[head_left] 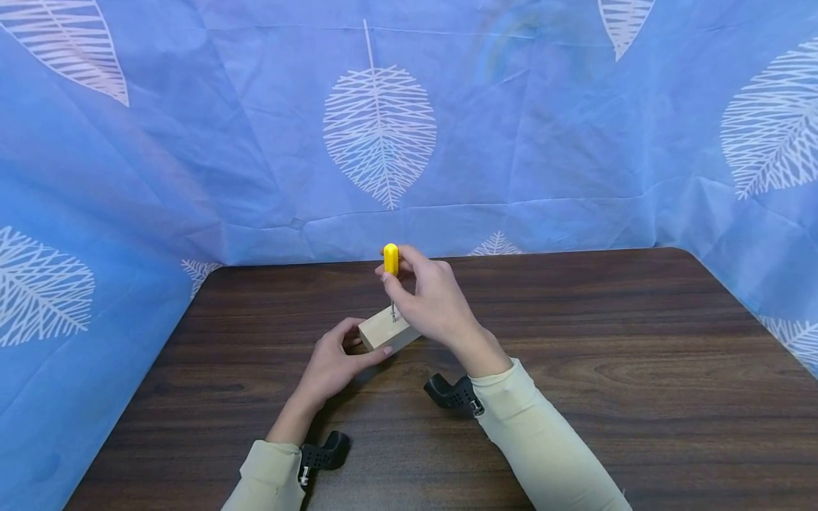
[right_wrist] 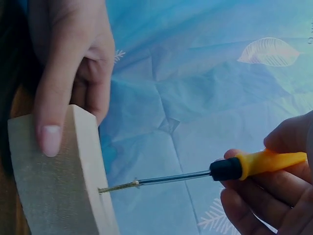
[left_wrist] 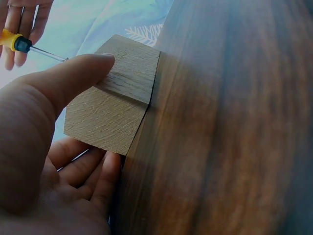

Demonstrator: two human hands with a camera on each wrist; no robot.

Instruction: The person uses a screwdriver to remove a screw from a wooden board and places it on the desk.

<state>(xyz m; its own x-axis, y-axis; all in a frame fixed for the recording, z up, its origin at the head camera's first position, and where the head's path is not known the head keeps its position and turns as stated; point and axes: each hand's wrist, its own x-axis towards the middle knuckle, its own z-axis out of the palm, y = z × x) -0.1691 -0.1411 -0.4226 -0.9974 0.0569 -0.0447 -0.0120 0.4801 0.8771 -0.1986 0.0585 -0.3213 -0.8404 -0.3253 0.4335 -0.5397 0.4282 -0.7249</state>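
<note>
A pale wooden block [head_left: 382, 329] lies on the table. My left hand [head_left: 334, 363] grips its near left end, thumb on the near side and fingers on the far side. Between the thumb and fingers of my right hand [head_left: 439, 301] is the yellow handle of a screwdriver [right_wrist: 271, 163], held upright above the block. In the right wrist view a thin screw [right_wrist: 117, 188] stands partly in the block's upper face, and the screwdriver's tip meets its head. The left wrist view shows the block's end face [left_wrist: 105, 120]; there the left thumb hides part of its top.
The dark wood-grain table [head_left: 607, 341] extends around the hands. A blue cloth [head_left: 255, 128] with white leaf prints hangs behind and along the sides. Black wrist mounts [head_left: 326, 451] stick out inward from both sleeves over the table.
</note>
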